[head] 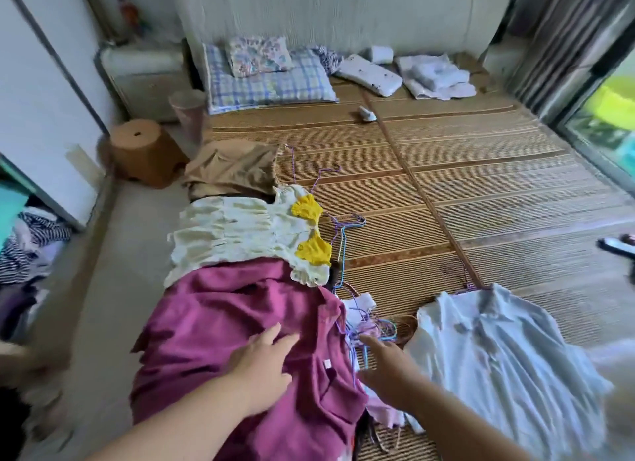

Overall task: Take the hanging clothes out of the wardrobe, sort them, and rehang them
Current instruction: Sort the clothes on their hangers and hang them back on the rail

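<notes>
1. Over the near end of the clothes pile, the left hand [263,367] is lying spread and flat on the maroon garment [240,350], fingers apart, pressing it down and pinching nothing.
2. Just right of that garment, the right hand [385,367] is reaching with loosely spread fingers toward the tangle of wire hangers [364,333]; it is touching or nearly touching them, and no closed grip is showing.
3. Beyond the maroon garment, a cream dress with yellow ruffles [233,240] is overlapping its far edge, and a tan top [233,168] is lying further on; all are resting along the left edge of the bamboo mat [481,192].
4. To the right of the maroon garment, past the hangers, a white shirt [498,350] is lying spread on the mat with a hanger hook poking out at its collar.
5. Judging by the folds, every piece is looking light, soft and limp; each will probably sag and slide if lifted by the cloth alone, so the hanger hook or the shoulder seams seem the best hold. The thin hangers are looking interlocked and apt to snag one another.
6. Right of and beyond the pile, the mat is offering wide bare room for sorting; left of the maroon garment the cloth is hanging over the edge towards the floor [103,306], with the wardrobe [41,116] further left.
</notes>
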A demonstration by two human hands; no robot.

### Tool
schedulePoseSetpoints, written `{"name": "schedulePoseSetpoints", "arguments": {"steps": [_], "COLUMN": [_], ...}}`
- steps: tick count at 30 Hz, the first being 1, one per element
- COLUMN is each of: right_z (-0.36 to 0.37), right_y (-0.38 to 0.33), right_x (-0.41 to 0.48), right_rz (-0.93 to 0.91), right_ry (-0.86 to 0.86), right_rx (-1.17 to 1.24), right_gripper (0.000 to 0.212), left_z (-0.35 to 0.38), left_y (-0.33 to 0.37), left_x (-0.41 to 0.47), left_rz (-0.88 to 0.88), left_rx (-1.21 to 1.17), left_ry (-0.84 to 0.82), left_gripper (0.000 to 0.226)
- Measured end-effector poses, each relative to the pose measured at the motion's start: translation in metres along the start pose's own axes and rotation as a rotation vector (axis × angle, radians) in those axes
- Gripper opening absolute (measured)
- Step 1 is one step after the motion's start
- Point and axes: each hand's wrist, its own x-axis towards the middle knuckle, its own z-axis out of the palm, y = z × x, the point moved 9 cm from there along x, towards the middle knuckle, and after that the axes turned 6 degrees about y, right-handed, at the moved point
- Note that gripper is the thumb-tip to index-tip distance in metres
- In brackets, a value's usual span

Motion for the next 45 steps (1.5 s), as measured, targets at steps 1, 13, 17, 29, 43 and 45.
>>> {"name": "schedulePoseSetpoints", "arguments": {"steps": [1,13,17,29,43,45], "right_z": [0.013,0.110,0.129,0.104,-0.018,-0.031], "right_y": [-0.004,0.034,0.056,0.044,-0.133,-0.140], "right_x": [0.000,0.049,0.086,0.083,-0.049,-0.053], "right_rz": [0.033,0.277,0.341,0.229,-0.545,-0.564], "right_ry": [-0.001,0.126,0.170,0.234,0.107,0.120], "right_rx": [0.021,0.266,0.385,0.393,0.250,0.257], "right_gripper": [0.066,0.059,0.047,0.016,0.023,0.025], "left_z": [0.003,0.143,0.176,0.148,-0.135,-0.142], "left_y": [-0.014,-0.072,-0.069,-0.070,-0.042,-0.051], "left_x": [0.000,0.019,0.043,0.034,-0.031,-0.045], "left_rz": [0.000,-0.105,-0.083,-0.090,-0.167,-0.214], "left_rx": [-0.006,-0.055,-0.063,-0.090,0.247,0.257], "left_ry": [-0.001,-0.223,-0.244,-0.262,0.332,0.263], "left_gripper": [0.068,0.072,0.073,0.072,0.078,0.055]}}
